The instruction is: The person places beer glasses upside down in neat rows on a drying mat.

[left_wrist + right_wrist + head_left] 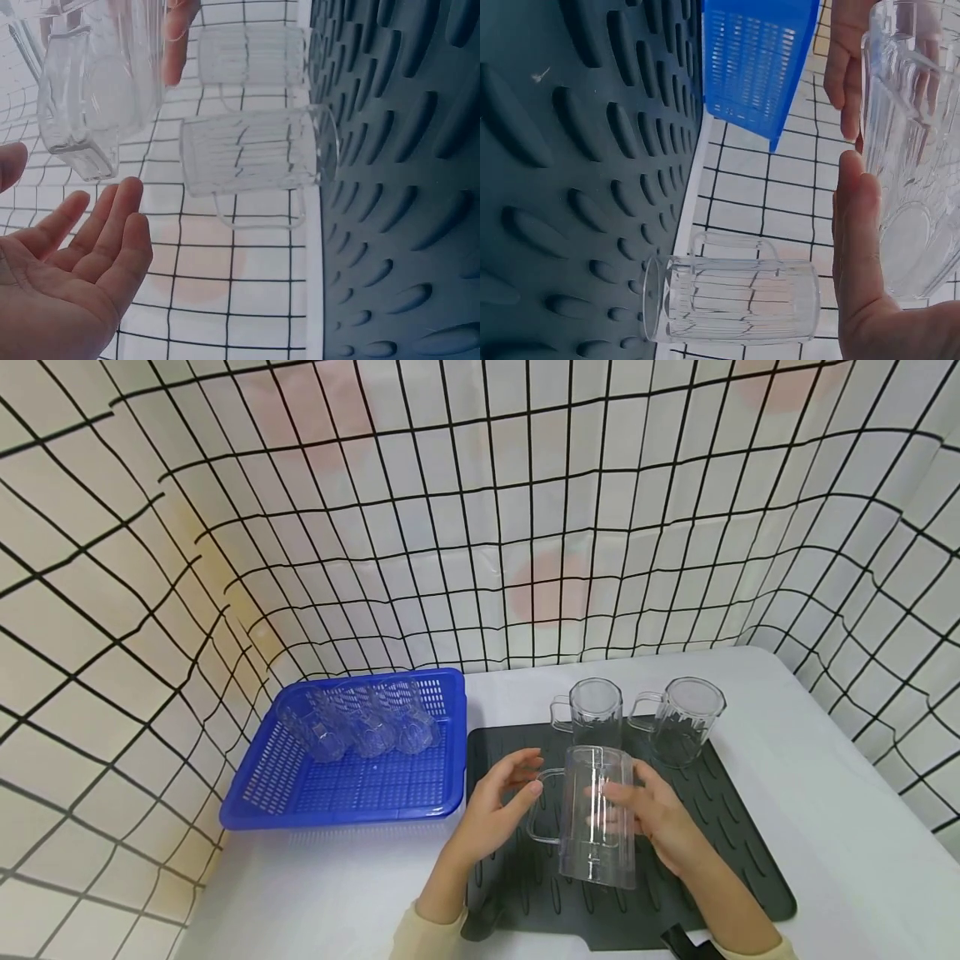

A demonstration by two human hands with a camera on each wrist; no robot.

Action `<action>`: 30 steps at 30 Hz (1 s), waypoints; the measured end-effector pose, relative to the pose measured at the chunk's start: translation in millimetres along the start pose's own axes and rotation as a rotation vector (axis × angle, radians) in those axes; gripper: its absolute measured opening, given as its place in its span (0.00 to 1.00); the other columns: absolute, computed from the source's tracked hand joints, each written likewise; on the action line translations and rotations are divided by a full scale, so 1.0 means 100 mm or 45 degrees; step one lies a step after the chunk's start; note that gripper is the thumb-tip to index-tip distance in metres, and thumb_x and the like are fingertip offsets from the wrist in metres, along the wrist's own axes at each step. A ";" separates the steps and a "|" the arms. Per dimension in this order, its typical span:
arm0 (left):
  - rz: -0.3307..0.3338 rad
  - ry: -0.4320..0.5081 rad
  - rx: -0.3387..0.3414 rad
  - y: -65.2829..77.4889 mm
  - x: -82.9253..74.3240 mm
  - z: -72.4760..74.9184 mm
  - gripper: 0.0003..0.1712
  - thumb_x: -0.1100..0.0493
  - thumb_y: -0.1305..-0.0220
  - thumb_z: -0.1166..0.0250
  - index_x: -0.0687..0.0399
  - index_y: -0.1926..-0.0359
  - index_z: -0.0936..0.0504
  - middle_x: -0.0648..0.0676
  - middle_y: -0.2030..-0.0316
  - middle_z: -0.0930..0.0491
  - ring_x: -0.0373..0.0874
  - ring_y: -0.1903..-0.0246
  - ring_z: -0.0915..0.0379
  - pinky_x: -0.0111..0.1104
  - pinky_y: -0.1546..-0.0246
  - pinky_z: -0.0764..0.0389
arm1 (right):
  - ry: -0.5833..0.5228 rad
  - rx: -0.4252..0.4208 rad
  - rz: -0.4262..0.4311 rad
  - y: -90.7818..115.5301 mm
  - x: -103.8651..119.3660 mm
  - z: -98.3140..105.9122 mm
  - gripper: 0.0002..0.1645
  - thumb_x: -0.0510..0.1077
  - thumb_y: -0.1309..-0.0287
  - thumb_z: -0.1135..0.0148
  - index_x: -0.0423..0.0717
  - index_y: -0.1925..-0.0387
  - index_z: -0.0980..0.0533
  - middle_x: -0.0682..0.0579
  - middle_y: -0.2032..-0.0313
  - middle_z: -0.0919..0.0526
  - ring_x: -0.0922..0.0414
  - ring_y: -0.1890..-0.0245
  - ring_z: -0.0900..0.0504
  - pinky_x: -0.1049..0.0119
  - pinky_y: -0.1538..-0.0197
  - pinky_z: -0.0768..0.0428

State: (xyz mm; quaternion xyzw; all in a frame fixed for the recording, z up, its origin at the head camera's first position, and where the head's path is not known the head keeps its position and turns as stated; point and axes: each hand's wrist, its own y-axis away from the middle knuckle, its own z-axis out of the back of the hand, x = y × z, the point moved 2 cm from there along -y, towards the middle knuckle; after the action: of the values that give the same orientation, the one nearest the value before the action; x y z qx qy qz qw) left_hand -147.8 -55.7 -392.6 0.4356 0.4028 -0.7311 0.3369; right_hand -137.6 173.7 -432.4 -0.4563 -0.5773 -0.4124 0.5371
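Note:
My right hand (667, 818) grips a clear glass mug (597, 856) by its side, thumb in front and fingers behind, over the dark mat. The mug's handle points left. My left hand (487, 814) is beside that handle, its fingers spread loosely and palm turned toward the mug. In the left wrist view, the left fingers (124, 225) stand just apart from the mug (105, 82), holding nothing. Two similar mugs stand at the mat's back edge: one mug (596, 702) behind the held one, another mug (686, 718) to its right, both with handles to the left.
The dark ridged drying mat (738, 860) lies on the white table (832, 827). To the left sits a blue plastic basket (360, 793), with several clear glass mugs (371, 731) lying along its back. A black wire grid (525, 527) surrounds the table's back and sides.

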 end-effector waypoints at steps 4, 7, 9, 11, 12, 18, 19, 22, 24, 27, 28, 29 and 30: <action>0.022 0.005 0.005 0.00 0.02 0.00 0.24 0.69 0.29 0.47 0.70 0.35 0.35 0.67 0.43 0.27 0.60 0.45 0.27 0.47 0.42 0.29 | 0.072 -0.012 0.088 0.01 0.02 -0.02 0.33 0.38 0.34 0.45 0.36 0.33 0.47 0.49 0.55 0.15 0.48 0.65 0.13 0.58 0.62 0.16; 0.036 0.010 0.006 0.00 0.02 0.00 0.24 0.69 0.29 0.46 0.70 0.34 0.36 0.67 0.43 0.26 0.59 0.45 0.27 0.48 0.42 0.29 | 0.101 -0.007 0.165 0.03 0.04 -0.03 0.34 0.35 0.36 0.43 0.40 0.33 0.46 0.52 0.55 0.16 0.50 0.63 0.13 0.61 0.62 0.17; 0.034 0.014 0.007 0.01 0.02 0.00 0.25 0.69 0.29 0.47 0.71 0.34 0.36 0.67 0.44 0.26 0.59 0.46 0.27 0.49 0.42 0.29 | 0.117 -0.009 0.210 0.04 0.06 -0.05 0.35 0.34 0.38 0.42 0.41 0.33 0.44 0.52 0.54 0.18 0.51 0.62 0.14 0.61 0.62 0.17; 0.025 0.015 0.005 0.01 0.02 0.00 0.24 0.69 0.29 0.46 0.71 0.34 0.36 0.68 0.44 0.26 0.60 0.46 0.27 0.50 0.42 0.29 | 0.137 -0.005 0.252 0.05 0.07 -0.07 0.37 0.32 0.40 0.40 0.40 0.33 0.44 0.51 0.53 0.19 0.53 0.62 0.15 0.61 0.62 0.17; 0.021 0.014 0.004 0.01 0.02 0.00 0.24 0.69 0.29 0.46 0.71 0.34 0.36 0.68 0.44 0.26 0.61 0.46 0.27 0.50 0.43 0.29 | 0.150 -0.004 0.274 0.06 0.08 -0.08 0.38 0.32 0.41 0.40 0.40 0.33 0.44 0.52 0.53 0.19 0.53 0.62 0.15 0.60 0.62 0.17; -0.027 0.028 0.008 0.01 0.01 0.01 0.24 0.70 0.31 0.45 0.72 0.36 0.35 0.71 0.45 0.26 0.65 0.46 0.28 0.56 0.44 0.30 | 0.217 0.002 0.386 0.09 0.10 -0.11 0.43 0.27 0.46 0.38 0.40 0.31 0.46 0.56 0.53 0.18 0.55 0.63 0.14 0.62 0.63 0.17; -0.039 0.033 0.007 0.00 0.06 0.00 0.25 0.70 0.31 0.44 0.72 0.36 0.35 0.71 0.45 0.26 0.65 0.46 0.28 0.56 0.44 0.30 | 0.239 -0.005 0.394 0.09 0.10 -0.11 0.44 0.26 0.46 0.38 0.40 0.31 0.46 0.57 0.53 0.18 0.55 0.63 0.14 0.62 0.63 0.17; -0.075 0.037 -0.005 0.00 0.23 -0.01 0.24 0.69 0.31 0.44 0.68 0.35 0.33 0.68 0.44 0.25 0.63 0.46 0.27 0.57 0.45 0.30 | 0.324 -0.040 0.406 0.10 0.10 -0.12 0.47 0.27 0.49 0.34 0.41 0.30 0.46 0.50 0.54 0.18 0.56 0.63 0.14 0.63 0.61 0.17; -0.078 0.023 -0.020 -0.01 0.34 -0.02 0.24 0.68 0.31 0.43 0.64 0.35 0.31 0.65 0.44 0.25 0.59 0.47 0.26 0.55 0.45 0.28 | 0.387 -0.066 0.410 0.11 0.10 -0.13 0.49 0.29 0.51 0.32 0.43 0.30 0.46 0.45 0.54 0.18 0.57 0.62 0.15 0.64 0.59 0.18; -0.056 -0.015 -0.038 0.00 0.41 -0.02 0.23 0.66 0.32 0.41 0.62 0.37 0.29 0.61 0.45 0.23 0.54 0.48 0.24 0.49 0.47 0.25 | 0.474 -0.093 0.434 0.12 0.10 -0.14 0.52 0.31 0.53 0.29 0.45 0.29 0.45 0.39 0.54 0.19 0.59 0.60 0.16 0.66 0.57 0.19; -0.045 -0.025 -0.040 0.00 0.41 -0.02 0.23 0.66 0.33 0.41 0.62 0.38 0.28 0.61 0.45 0.23 0.54 0.48 0.24 0.47 0.47 0.25 | 0.496 -0.099 0.444 0.12 0.09 -0.14 0.53 0.31 0.54 0.28 0.45 0.29 0.45 0.39 0.53 0.19 0.59 0.60 0.16 0.66 0.57 0.19; -0.034 -0.031 -0.041 0.01 0.42 -0.03 0.22 0.65 0.33 0.40 0.61 0.39 0.27 0.60 0.45 0.23 0.54 0.48 0.24 0.46 0.47 0.24 | 0.519 -0.105 0.456 0.13 0.09 -0.14 0.53 0.31 0.54 0.28 0.46 0.29 0.45 0.41 0.53 0.18 0.60 0.60 0.16 0.66 0.57 0.19; -0.025 -0.042 -0.043 0.01 0.42 -0.03 0.22 0.65 0.34 0.40 0.61 0.39 0.27 0.59 0.46 0.22 0.54 0.49 0.24 0.45 0.48 0.24 | 0.536 -0.108 0.465 0.13 0.08 -0.15 0.54 0.32 0.55 0.27 0.47 0.29 0.45 0.42 0.54 0.18 0.60 0.60 0.16 0.66 0.56 0.19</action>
State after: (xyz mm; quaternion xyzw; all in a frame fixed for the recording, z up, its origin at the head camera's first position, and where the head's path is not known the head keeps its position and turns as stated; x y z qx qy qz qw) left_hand -162.6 -59.4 -432.0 0.4139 0.4138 -0.7344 0.3436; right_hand -121.3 163.6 -423.1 -0.4792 -0.3435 -0.4184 0.6909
